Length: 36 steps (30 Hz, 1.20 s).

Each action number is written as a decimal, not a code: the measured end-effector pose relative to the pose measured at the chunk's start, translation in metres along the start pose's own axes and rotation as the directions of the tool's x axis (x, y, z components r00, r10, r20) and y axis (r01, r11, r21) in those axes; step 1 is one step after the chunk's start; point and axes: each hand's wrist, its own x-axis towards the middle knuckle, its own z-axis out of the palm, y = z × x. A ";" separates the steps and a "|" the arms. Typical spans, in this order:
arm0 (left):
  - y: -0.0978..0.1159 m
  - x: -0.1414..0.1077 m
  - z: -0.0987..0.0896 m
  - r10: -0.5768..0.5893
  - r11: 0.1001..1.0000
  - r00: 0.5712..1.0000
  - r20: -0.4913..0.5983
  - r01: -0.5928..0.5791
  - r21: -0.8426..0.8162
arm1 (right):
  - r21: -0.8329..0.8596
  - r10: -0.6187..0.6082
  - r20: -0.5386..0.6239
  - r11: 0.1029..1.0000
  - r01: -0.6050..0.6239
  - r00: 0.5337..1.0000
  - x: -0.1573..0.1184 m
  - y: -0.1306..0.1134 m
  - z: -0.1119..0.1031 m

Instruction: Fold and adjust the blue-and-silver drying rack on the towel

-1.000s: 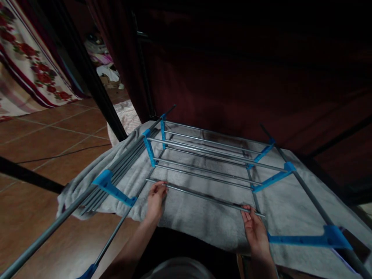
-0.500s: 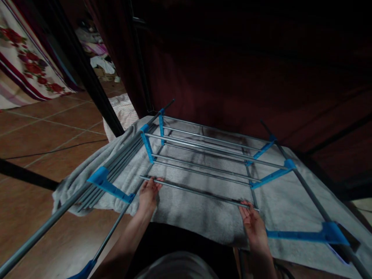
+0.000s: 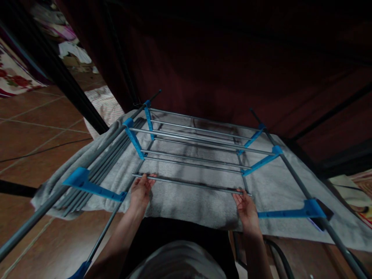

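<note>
A thin metal rod (image 3: pixel 188 183) lies crosswise in front of me, held near both ends. My left hand (image 3: pixel 142 188) has its fingers closed on the left end, and my right hand (image 3: pixel 245 203) grips the right end. Beyond it stands a partly assembled rack of grey tubes, with several rods (image 3: pixel 197 137) spanning between blue plastic brackets (image 3: pixel 135 138). Nearest my left hand is a blue bracket (image 3: pixel 95 188) on the left tubes; near my right hand, another blue bracket (image 3: pixel 287 214) joins the right tube (image 3: pixel 296 176). No rod spans these two nearer brackets.
Several loose grey tubes (image 3: pixel 107 170) lie at the left on a grey blanket (image 3: pixel 186 209) under the rack. A dark phone-like object (image 3: pixel 323 211) rests by the right bracket. Dark red cloth (image 3: pixel 203 69) hangs behind. Black poles (image 3: pixel 66 73) stand at the left over a tiled floor (image 3: pixel 55 112).
My view has shifted toward the right, so the rack appears farther left and slightly higher. Both hands keep hold of the rod, which now looks more level.
</note>
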 end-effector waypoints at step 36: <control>-0.012 -0.008 0.003 -0.167 0.982 0.982 0.090 0.157 0.107 | 0.038 0.026 -0.018 0.999 -0.025 0.999 0.003 0.011 0.005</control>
